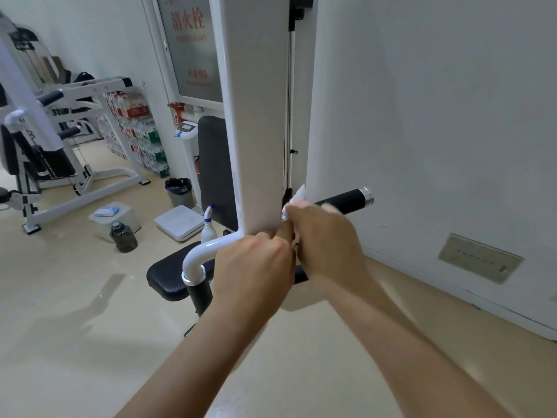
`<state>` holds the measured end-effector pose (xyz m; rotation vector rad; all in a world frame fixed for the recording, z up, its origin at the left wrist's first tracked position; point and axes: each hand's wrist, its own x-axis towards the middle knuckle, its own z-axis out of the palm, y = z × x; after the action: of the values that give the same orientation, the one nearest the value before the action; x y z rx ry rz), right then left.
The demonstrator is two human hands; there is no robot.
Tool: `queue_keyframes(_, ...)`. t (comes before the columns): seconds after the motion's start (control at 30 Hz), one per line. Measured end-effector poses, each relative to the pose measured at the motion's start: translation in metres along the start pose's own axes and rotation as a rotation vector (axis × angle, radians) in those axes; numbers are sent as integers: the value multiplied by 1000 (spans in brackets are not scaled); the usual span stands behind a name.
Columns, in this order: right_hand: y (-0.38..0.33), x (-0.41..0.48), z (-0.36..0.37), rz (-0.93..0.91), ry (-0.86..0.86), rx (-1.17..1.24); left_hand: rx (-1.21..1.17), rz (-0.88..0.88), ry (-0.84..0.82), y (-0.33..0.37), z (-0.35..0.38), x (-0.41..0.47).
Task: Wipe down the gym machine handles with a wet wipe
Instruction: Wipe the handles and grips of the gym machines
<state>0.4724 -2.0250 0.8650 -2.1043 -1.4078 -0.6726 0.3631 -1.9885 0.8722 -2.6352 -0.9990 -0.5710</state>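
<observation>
We pinch the wet wipe (299,197) in our right hand (327,241), the black handle grip (343,202) runs from it toward two o'clock, and what our curled left hand (256,263) holds is unclear.

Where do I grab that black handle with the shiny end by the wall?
Grip the black padded handle on its dark stretch, between the white wet wipe and the silver end cap. Come from above or the front: the bar is round and lies nearly level, and the white wall stands behind it.
</observation>
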Motion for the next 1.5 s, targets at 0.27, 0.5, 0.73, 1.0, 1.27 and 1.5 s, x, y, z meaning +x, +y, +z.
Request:
queue_keyframes(0.27, 3, -4, 4, -28, 119, 120, -107, -15, -4, 3, 3, -6)
queue_keyframes(0.5, -1, -30, 5, 23, 5, 279, -224, -41, -48, 10, 2, -6)
queue_keyframes(0.73, 10, -29, -15, -81, -62, 319, -16, 3, 18, 17, 0, 8)
queue_keyframes(1.0, 15, -13, -10, -172, -108, 210, 64, -83, 4, 11, -5, -5)
queue_keyframes(1.27, 10, -1, -13, -109, -200, 2, -7, -50, 44, 7, 5, -11)
queue_keyframes(1.5, 8, -27, -17, -86, -54, 149, -6, -48, 46, 12, 4, -11)
